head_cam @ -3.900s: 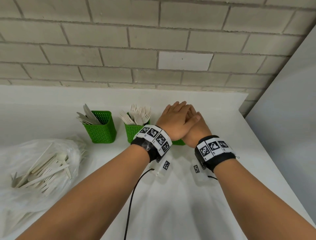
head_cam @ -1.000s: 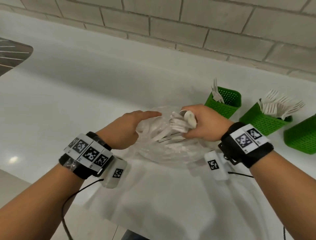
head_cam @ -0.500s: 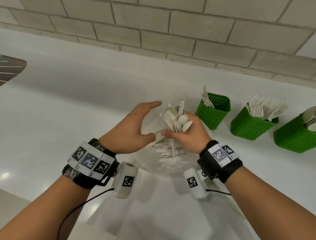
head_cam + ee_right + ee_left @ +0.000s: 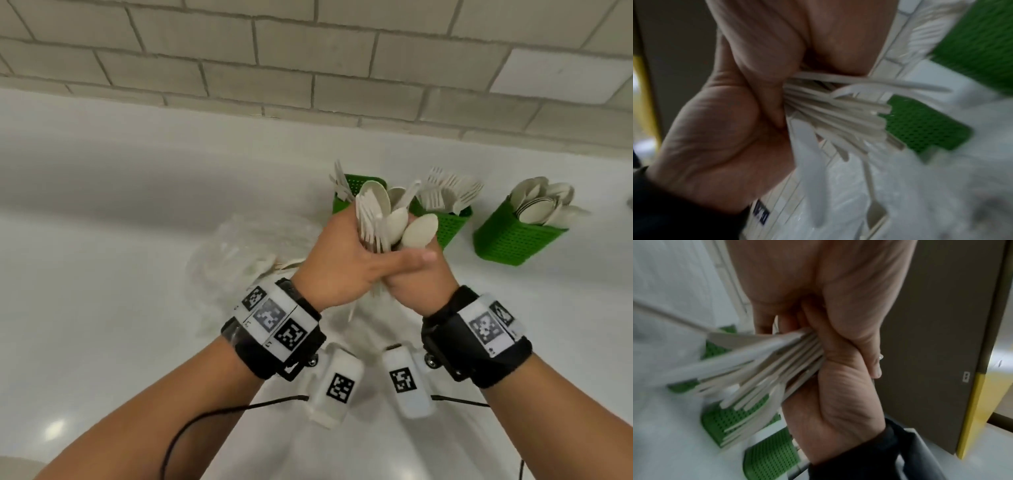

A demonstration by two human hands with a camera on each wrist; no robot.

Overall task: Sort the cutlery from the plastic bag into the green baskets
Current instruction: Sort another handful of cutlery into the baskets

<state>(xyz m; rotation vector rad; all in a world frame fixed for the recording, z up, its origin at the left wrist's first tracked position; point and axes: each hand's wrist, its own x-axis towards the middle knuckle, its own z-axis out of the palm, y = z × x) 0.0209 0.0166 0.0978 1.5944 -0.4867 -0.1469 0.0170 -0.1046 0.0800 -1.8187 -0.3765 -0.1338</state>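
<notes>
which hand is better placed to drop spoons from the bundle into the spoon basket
Right. The right hand is nearer the spoon basket at far right; the left hand can hold the bundle.

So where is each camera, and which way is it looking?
Head: looks down at both hands, left hand and right hand, clasping the cutlery bundle before three green baskets.
Left wrist: looks along the left palm at the handles.
Right wrist: looks along the right palm towards the plastic bag.
All three views share the bundle and the baskets.
</notes>
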